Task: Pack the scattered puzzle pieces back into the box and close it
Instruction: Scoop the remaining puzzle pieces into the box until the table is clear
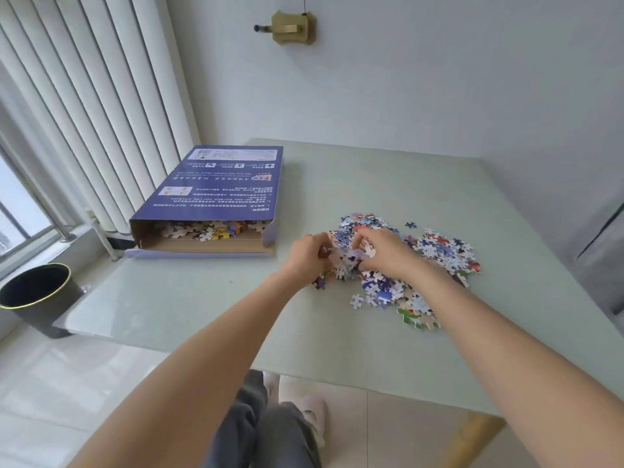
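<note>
far left, the bin [35,295] sat on the floor, out of play. the box [216,194] lay flat on the table [202,315], open end facing near, some pieces already inside, handy for tipping more in. then the left hand [305,256] and right hand [383,253], fingers curled into the near-left edge of the pile [439,255], cupped together on a clump of pieces, it looked, to lift one big scoop. plenty was left, spread right.

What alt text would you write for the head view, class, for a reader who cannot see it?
Both hands, left hand and right hand, gather puzzle pieces heaped on a pale green table. To the left lies a purple box, its near end open, pieces inside.
</note>
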`<state>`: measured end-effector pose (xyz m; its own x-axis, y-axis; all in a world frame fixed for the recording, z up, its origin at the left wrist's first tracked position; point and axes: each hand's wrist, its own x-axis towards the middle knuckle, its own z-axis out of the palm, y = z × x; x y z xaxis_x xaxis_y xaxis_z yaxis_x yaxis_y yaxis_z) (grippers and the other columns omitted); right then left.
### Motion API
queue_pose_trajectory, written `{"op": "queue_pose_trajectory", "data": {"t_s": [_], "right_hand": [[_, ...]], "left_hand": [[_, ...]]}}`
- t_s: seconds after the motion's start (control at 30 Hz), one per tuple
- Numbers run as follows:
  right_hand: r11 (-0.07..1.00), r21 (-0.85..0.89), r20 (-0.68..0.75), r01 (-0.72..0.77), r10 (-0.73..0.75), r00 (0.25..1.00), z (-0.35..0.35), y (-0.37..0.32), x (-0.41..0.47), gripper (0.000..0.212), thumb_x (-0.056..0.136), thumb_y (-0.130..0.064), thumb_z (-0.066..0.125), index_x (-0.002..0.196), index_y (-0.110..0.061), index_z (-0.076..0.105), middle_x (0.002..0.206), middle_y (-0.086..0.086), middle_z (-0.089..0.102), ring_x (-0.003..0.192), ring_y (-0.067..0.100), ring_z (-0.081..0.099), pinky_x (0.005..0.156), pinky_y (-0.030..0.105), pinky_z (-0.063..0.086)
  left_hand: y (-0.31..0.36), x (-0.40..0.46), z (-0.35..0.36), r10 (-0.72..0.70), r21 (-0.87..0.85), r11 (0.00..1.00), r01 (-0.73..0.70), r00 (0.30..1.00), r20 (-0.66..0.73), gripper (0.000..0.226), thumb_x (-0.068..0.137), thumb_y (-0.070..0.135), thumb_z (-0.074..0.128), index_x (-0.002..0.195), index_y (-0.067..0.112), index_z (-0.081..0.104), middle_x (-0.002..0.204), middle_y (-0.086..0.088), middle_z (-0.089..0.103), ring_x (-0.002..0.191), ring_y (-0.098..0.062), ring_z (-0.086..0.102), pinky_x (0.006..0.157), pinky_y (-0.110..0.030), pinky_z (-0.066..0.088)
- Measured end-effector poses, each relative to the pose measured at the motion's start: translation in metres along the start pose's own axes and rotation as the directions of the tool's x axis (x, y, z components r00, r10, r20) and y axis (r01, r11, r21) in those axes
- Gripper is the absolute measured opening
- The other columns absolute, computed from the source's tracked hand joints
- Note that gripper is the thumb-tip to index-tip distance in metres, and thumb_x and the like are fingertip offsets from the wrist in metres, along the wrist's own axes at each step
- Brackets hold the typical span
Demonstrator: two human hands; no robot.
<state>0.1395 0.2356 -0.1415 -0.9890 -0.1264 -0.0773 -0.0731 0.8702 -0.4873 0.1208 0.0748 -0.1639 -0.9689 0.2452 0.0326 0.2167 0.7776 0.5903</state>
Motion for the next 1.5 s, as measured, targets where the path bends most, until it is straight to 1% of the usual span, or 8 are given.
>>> {"op": "queue_pose_trajectory", "data": {"t_s": [0.17, 0.53, 0.7, 0.83, 1.1, 1.23, 1.37, 1.5], "right_hand": [[0.999, 0.022, -0.194, 0.03, -0.025, 0.981, -0.003, -0.007, -0.013, 0.016, 0.085, -0.012, 0.065, 0.101, -0.012, 0.063, 0.137, 0.006, 0.052, 0.127, 0.026, 0.047, 0.102, 0.033, 0.035], [0.973, 0.126, -0.34, 0.192, -0.139, 0.93, 0.003, -0.065, 0.006, 0.016, 0.083, -0.009, 0.066, 0.098, -0.014, 0.062, 0.103, 0.002, 0.059, 0.088, 0.015, 0.05, 0.072, 0.021, 0.032], [0.937, 0.158, -0.337, 0.313, -0.247, 0.909, 0.017, -0.102, 0.021, 0.016, 0.082, -0.009, 0.067, 0.097, -0.013, 0.063, 0.094, -0.006, 0.055, 0.065, 0.002, 0.045, 0.057, 0.004, 0.032], [0.918, 0.176, -0.291, 0.356, -0.297, 0.91, 0.031, -0.13, 0.044, 0.019, 0.082, -0.007, 0.067, 0.1, -0.008, 0.063, 0.094, -0.004, 0.053, 0.061, 0.008, 0.046, 0.071, 0.025, 0.044], [0.89, 0.099, -0.207, 0.446, -0.42, 0.884, 0.068, -0.157, 0.076, 0.024, 0.08, -0.006, 0.067, 0.103, -0.012, 0.064, 0.107, 0.006, 0.06, 0.092, 0.021, 0.052, 0.075, 0.022, 0.034], [0.687, -0.416, -0.003, 0.596, -0.656, 0.754, 0.091, -0.168, 0.087, 0.027, 0.087, -0.008, 0.059, 0.111, -0.019, 0.062, 0.107, -0.001, 0.059, 0.097, 0.022, 0.053, 0.076, 0.031, 0.046], [0.571, -0.573, 0.094, 0.588, -0.667, 0.739, 0.112, -0.167, 0.093, 0.02, 0.068, -0.015, 0.06, 0.073, -0.027, 0.075, 0.082, -0.013, 0.071, 0.082, 0.016, 0.068, 0.055, 0.018, 0.053], [0.698, -0.395, 0.075, 0.597, -0.623, 0.779, 0.119, -0.166, 0.088, 0.029, 0.094, -0.02, 0.05, 0.12, -0.019, 0.063, 0.134, 0.002, 0.054, 0.128, 0.022, 0.046, 0.094, 0.041, 0.048]], "left_hand": [[0.0, -0.012, -0.008, -0.088, -0.181, 0.981, 0.064, 0.988, -0.129, 0.028, 0.079, -0.003, 0.062, 0.106, 0.002, 0.061, 0.102, -0.017, 0.067, 0.094, -0.029, 0.059, 0.063, -0.02, 0.033], [-0.042, -0.026, -0.065, -0.019, -0.325, 0.942, -0.082, 0.955, -0.297, 0.015, 0.08, 0.003, 0.066, 0.093, 0.006, 0.059, 0.071, -0.001, 0.061, 0.054, -0.001, 0.048, 0.048, -0.007, 0.035], [-0.089, -0.025, -0.094, 0.16, 0.008, 0.985, -0.171, 0.902, -0.401, 0.014, 0.083, -0.003, 0.059, 0.091, 0.008, 0.06, 0.086, -0.001, 0.054, 0.071, -0.014, 0.048, 0.063, -0.013, 0.037], [-0.142, -0.007, -0.102, 0.348, 0.399, 0.888, -0.228, 0.901, -0.259, 0.024, 0.082, -0.006, 0.06, 0.098, 0.011, 0.065, 0.094, -0.008, 0.055, 0.083, -0.03, 0.053, 0.067, -0.036, 0.047], [-0.171, -0.022, -0.101, 0.133, 0.145, 0.984, -0.101, 0.965, -0.228, 0.023, 0.091, 0.015, 0.058, 0.111, 0.016, 0.068, 0.113, -0.004, 0.067, 0.103, -0.025, 0.061, 0.086, -0.03, 0.046], [-0.184, -0.033, -0.116, 0.03, 0.085, 0.996, -0.004, 0.95, -0.309, 0.022, 0.088, 0.014, 0.061, 0.109, 0.008, 0.067, 0.107, -0.01, 0.068, 0.101, -0.029, 0.061, 0.081, -0.026, 0.038], [-0.196, -0.044, -0.111, -0.037, 0.033, 0.998, 0.049, 0.953, -0.302, 0.026, 0.087, 0.027, 0.062, 0.109, 0.013, 0.065, 0.107, -0.005, 0.064, 0.098, -0.024, 0.057, 0.078, -0.023, 0.037], [-0.201, -0.048, -0.101, 0.011, 0.032, 0.999, 0.0, 0.94, -0.34, 0.023, 0.086, 0.027, 0.063, 0.106, 0.018, 0.065, 0.109, 0.001, 0.063, 0.102, -0.023, 0.055, 0.091, -0.036, 0.044]]}}
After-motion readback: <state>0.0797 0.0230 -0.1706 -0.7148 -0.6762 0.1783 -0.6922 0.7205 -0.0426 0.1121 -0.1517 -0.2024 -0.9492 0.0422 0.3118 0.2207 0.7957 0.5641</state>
